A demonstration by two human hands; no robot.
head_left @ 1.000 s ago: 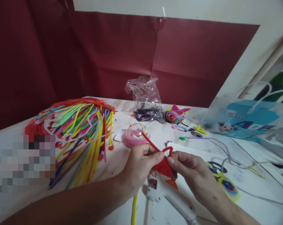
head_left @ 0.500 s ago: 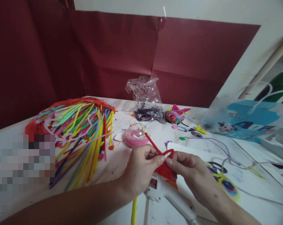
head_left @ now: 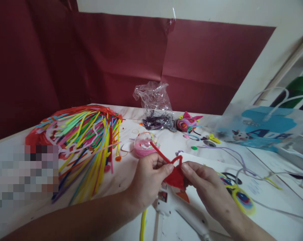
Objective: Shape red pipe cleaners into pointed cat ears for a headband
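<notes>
We see the left hand [head_left: 150, 179] and right hand [head_left: 204, 187] both pinching a red pipe-cleaner shape [head_left: 175, 175], held just above a white glue gun [head_left: 178, 209]. Beyond lie a pink dome [head_left: 143, 145] and a heap of coloured pipe cleaners [head_left: 83, 140].

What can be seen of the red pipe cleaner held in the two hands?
The pipe cleaner is red and fuzzy, like wire covered in soft pile. Its lower part is wound into a dense flat patch; above it a small loop stands open, and one straight end points up and left. It is held just above a white glue gun. The left hand pinches it from the left, the right hand from the right.
</notes>
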